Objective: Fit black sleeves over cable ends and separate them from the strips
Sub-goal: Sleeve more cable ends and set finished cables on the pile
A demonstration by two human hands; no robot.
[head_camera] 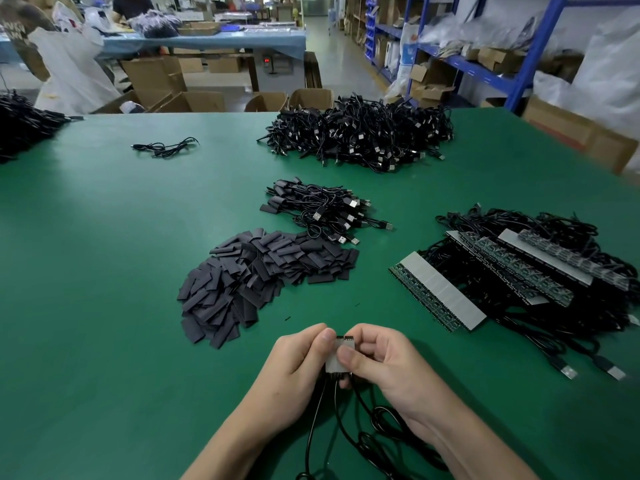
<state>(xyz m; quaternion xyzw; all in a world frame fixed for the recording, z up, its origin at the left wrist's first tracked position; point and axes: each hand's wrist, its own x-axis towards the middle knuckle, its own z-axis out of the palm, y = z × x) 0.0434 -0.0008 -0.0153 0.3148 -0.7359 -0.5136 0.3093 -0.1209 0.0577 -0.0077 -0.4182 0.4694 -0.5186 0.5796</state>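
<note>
Landmark: a pile of black sleeves (263,278), flat cut pieces heaped loosely mid-way across the green table (104,271)
Hands: just in front of the pile, at the near edge, a worker's left hand (298,362) and right hand (384,362) meet over a short strip section (333,362)
Left fingers: thumb and curled fingers clamped on the section's left side
Right fingers: thumb pressed flat on the grey face, the other fingers curled behind it, gripping the right side
In the grip: the section is held above the table, dark circuit edge pointing toward the pile; black cables (313,427) hang from its lower end and coil on the table between the forearms
Behind the pile: a small bundle of sleeved cables (322,209), USB plugs turned right, touching the pile's far edge
Farther behind: a large heap of USB cables (360,136) near the table's far side
Right of the pile: long strips (440,292) with grey backing, lying slantwise on a mass of attached cables, well apart from the sleeves
Far left of the pile: one loose cable (164,147) lying alone
Beyond the table: cardboard cartons (194,100) on the floor and blue shelving (530,53) to the right
</note>
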